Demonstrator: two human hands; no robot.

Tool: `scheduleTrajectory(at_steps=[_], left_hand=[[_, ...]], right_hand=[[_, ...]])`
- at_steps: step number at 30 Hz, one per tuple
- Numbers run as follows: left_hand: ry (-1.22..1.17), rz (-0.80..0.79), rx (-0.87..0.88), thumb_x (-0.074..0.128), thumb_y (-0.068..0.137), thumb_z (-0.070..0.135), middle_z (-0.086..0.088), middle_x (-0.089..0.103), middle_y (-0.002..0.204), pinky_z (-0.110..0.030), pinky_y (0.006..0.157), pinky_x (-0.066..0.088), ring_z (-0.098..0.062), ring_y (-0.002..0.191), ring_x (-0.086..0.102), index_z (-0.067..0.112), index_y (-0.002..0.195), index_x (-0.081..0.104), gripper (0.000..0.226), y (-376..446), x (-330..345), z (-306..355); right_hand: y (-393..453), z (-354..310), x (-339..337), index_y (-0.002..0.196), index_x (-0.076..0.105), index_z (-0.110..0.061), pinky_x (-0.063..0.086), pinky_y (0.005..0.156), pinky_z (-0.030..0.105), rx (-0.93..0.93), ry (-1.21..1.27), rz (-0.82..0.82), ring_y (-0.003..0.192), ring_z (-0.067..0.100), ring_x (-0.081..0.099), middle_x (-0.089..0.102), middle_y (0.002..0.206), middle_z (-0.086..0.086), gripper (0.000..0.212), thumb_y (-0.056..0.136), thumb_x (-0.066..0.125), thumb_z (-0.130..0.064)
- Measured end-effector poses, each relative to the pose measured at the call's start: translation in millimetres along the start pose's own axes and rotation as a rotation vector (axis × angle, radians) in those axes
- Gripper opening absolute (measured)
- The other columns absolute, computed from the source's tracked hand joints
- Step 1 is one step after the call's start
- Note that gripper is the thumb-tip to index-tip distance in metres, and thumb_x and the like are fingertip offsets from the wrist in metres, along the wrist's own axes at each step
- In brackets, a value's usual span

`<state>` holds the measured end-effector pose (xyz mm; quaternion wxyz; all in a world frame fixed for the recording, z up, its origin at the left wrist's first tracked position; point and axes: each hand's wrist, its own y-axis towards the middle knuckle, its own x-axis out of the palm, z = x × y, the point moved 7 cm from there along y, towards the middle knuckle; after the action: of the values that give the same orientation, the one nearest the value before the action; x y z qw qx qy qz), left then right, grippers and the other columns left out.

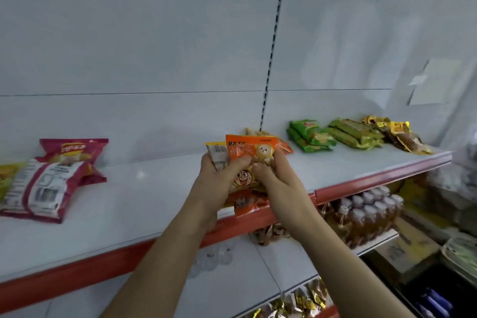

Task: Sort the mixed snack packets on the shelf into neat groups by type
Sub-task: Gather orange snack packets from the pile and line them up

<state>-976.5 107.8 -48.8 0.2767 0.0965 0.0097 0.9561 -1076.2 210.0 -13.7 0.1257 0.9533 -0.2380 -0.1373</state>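
White shelf (144,204) with a red front edge fills my view. My left hand (219,181) and right hand (277,181) both grip a bunch of orange snack packets (251,152) above its middle, fingers curled around them. Pink chip bags (55,175) lie at left, green packets (311,137) well off right, gold ones (397,134) beyond.

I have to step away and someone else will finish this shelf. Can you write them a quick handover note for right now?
Left hand and right hand both grip a bunch of orange packets above the shelf front.
Done, by the look of it: green packets, green bars and gold packets grouped at right.
Left: set the orange bunch down as one group; tidy the magenta chip bags at left.
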Motion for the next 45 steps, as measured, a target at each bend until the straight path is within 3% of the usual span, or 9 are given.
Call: scheduleTrajectory(at_steps=[5, 14, 18, 23, 25, 27, 33, 40, 45], left_hand=[[0.099, 0.163, 0.006, 0.086, 0.075, 0.052, 0.001, 0.076, 0.112, -0.052, 0.088, 0.062, -0.020, 0.098, 0.077, 0.023, 0.128, 0.054, 0.068, 31, 23, -8], [0.171, 0.341, -0.065, 0.082, 0.080, 0.056, 0.000, 0.069, 0.116, -0.050, 0.090, 0.060, -0.025, 0.101, 0.071, 0.027, 0.128, 0.044, 0.068, 108, -8, -4], [0.199, 0.320, -0.129, 0.075, 0.060, 0.072, 0.000, 0.073, 0.114, -0.052, 0.087, 0.061, -0.025, 0.097, 0.075, 0.029, 0.128, 0.052, 0.084, 156, -22, -11], [0.408, 0.246, -0.109, 0.071, 0.078, 0.064, 0.007, 0.073, 0.111, -0.039, 0.091, 0.057, -0.018, 0.105, 0.070, 0.034, 0.115, 0.062, 0.049, 201, -33, -21], [0.526, 0.187, -0.083, 0.064, 0.097, 0.046, 0.017, 0.072, 0.095, -0.020, 0.075, 0.051, 0.002, 0.089, 0.067, 0.032, 0.100, 0.067, 0.014, 210, -34, -27], [0.658, 0.193, -0.038, 0.057, 0.102, 0.045, 0.019, 0.069, 0.080, -0.012, 0.059, 0.045, 0.014, 0.070, 0.061, 0.030, 0.088, 0.067, 0.023, 213, -32, -26], [1.079, 0.362, -0.089, 0.022, 0.079, 0.093, -0.003, 0.071, 0.084, -0.033, 0.066, 0.047, -0.026, 0.084, 0.069, 0.016, 0.097, 0.068, 0.091, 221, -35, -27], [1.157, 0.434, -0.193, 0.021, 0.070, 0.100, -0.009, 0.070, 0.117, -0.043, 0.092, 0.054, -0.035, 0.111, 0.066, 0.016, 0.122, 0.060, 0.106, 206, -33, -32], [1.167, 0.531, -0.081, 0.039, 0.091, 0.080, -0.017, 0.061, 0.130, -0.045, 0.093, 0.051, -0.038, 0.118, 0.059, 0.010, 0.133, 0.051, 0.081, 186, -26, -8]], right_hand=[[32, 24, -38, 0.154, 0.009, -0.048, 0.051, 0.102, 0.045, -0.032, -0.083, 0.027, 0.123, 0.008, 0.057, 0.044, 0.146, -0.016, 0.075, 0.097, 0.058, -0.044], [120, 46, -16, 0.157, 0.020, -0.035, 0.029, 0.119, 0.036, -0.147, -0.432, -0.155, 0.150, 0.011, 0.021, 0.025, 0.163, -0.006, 0.069, 0.099, 0.054, -0.047], [172, 59, -4, 0.159, 0.019, -0.028, 0.029, 0.095, 0.019, -0.126, -0.557, -0.184, 0.138, 0.015, 0.037, 0.037, 0.155, -0.003, 0.065, 0.103, 0.050, -0.041], [214, 86, 10, 0.157, 0.025, -0.025, 0.031, 0.114, 0.039, -0.191, -0.843, -0.200, 0.141, 0.026, 0.035, 0.043, 0.152, 0.003, 0.060, 0.103, 0.040, -0.048], [223, 95, 10, 0.153, 0.033, -0.029, 0.027, 0.117, 0.050, -0.254, -0.999, -0.165, 0.144, 0.030, 0.031, 0.045, 0.150, 0.004, 0.056, 0.102, 0.035, -0.054], [227, 100, 9, 0.150, 0.035, -0.035, 0.023, 0.118, 0.053, -0.279, -1.079, -0.159, 0.146, 0.031, 0.026, 0.043, 0.151, 0.003, 0.057, 0.100, 0.026, -0.059], [234, 112, -10, 0.150, 0.037, -0.037, 0.017, 0.120, 0.050, -0.257, -1.176, -0.140, 0.149, 0.029, 0.019, 0.035, 0.156, 0.001, 0.053, 0.103, 0.020, -0.056], [231, 119, -23, 0.149, 0.037, -0.034, 0.018, 0.119, 0.050, -0.235, -1.130, -0.203, 0.149, 0.025, 0.019, 0.034, 0.157, 0.000, 0.051, 0.104, 0.022, -0.053], [226, 103, -31, 0.149, 0.035, -0.030, 0.019, 0.120, 0.049, -0.300, -1.071, -0.222, 0.149, 0.027, 0.019, 0.032, 0.158, 0.002, 0.054, 0.103, 0.024, -0.056]])
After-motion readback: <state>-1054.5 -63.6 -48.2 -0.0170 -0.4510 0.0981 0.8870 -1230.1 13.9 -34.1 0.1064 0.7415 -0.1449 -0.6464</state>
